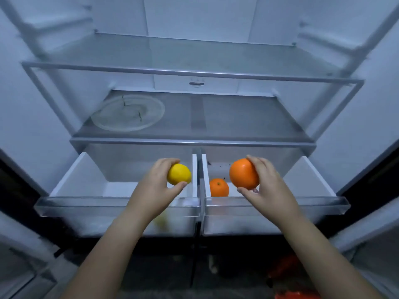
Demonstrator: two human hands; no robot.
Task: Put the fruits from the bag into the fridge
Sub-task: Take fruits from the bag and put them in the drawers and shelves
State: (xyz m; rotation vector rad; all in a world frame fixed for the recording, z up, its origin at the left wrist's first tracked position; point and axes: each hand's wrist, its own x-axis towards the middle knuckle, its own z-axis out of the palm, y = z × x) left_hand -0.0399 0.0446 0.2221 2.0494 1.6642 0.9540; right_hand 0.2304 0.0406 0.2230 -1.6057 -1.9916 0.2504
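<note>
The fridge stands open with both bottom drawers pulled out. My left hand (157, 186) grips a yellow lemon (179, 174) above the left drawer (116, 205), near the divider. My right hand (266, 186) holds a large orange (243, 174) above the right drawer (280, 205). A smaller orange (219, 187) lies inside the right drawer, at its front left. Through the left drawer's clear front a blurred yellowish shape (160, 220) shows, partly hidden by my forearm. A red-orange bag (289, 277) lies on the dark floor at the lower right.
A glass shelf (248, 117) above the drawers carries a round clear plate (127, 112) at its left. A higher glass shelf (194, 55) sits above it. The fridge doors stand open on both sides, with door bins (19, 266) at the lower left and lower right.
</note>
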